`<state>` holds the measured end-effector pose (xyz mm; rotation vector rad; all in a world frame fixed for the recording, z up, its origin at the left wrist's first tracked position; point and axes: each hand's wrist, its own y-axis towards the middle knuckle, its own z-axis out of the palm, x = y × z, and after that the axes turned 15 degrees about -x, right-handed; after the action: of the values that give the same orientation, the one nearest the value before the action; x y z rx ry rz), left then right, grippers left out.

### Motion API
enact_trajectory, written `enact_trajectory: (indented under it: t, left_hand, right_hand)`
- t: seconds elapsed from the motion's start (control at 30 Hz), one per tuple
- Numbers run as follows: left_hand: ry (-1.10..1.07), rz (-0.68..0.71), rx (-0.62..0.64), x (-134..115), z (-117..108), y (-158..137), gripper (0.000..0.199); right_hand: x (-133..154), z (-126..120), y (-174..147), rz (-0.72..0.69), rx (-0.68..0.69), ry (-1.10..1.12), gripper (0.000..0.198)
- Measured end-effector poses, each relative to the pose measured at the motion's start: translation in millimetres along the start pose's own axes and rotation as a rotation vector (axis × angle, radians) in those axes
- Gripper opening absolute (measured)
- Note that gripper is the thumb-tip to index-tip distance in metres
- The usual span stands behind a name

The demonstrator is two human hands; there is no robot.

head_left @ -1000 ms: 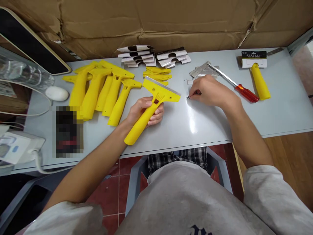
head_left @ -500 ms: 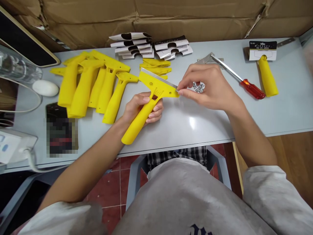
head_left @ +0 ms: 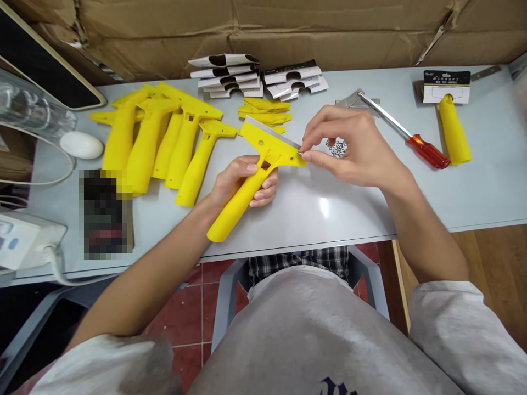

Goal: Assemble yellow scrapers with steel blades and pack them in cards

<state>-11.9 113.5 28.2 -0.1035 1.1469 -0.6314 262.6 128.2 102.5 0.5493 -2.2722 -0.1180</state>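
My left hand (head_left: 246, 181) is closed around the neck of a yellow scraper (head_left: 236, 206), whose handle slants down to the left. A thin metal blade (head_left: 274, 131) lies along the upper edge of its head. My right hand (head_left: 349, 145) pinches a small metal screw (head_left: 300, 153) between thumb and index finger, at the right end of the scraper head. One hole in the head's left half shows a metal screw head; the hole on the right looks dark. Partly behind my right fingers is a small heap of screws (head_left: 337, 148) on the table.
Several yellow scraper handles (head_left: 164, 137) lie piled on the left, and flat yellow pieces (head_left: 265, 112) in the middle. Folded cards (head_left: 228, 74) stand behind. To the right are a red-handled screwdriver (head_left: 428, 151) and a carded scraper (head_left: 455, 131). A cardboard wall (head_left: 288, 52) borders the back.
The view has shifted slightly, so most things sit a little farther right. Both hands keep their grip on the scraper and the screw, with hardly any movement between them.
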Motion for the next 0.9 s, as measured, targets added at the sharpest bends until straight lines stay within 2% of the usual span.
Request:
enact_trajectory:
  t: [0.1, 0.37, 0.63, 0.9]
  left_hand:
    - [0.003, -0.033, -0.03, 1, -1, -1, 0.052]
    - [0.052, -0.047, -0.016, -3, 1, -1, 0.055]
    - [0.033, 0.074, 0.02, 1, 12, -7, 0.038]
    - [0.058, 0.07, 0.021, 2, 12, -7, 0.038]
  right_hand:
    - [3, 1, -1, -0.012, 0.019, 0.003, 0.032]
    - [6, 5, -3, -0.012, 0.052, -0.052, 0.031]
    - [12, 7, -3, -0.004, 0.059, -0.071, 0.021]
    - [12, 8, -2, 0.063, 0.06, -0.013, 0.015]
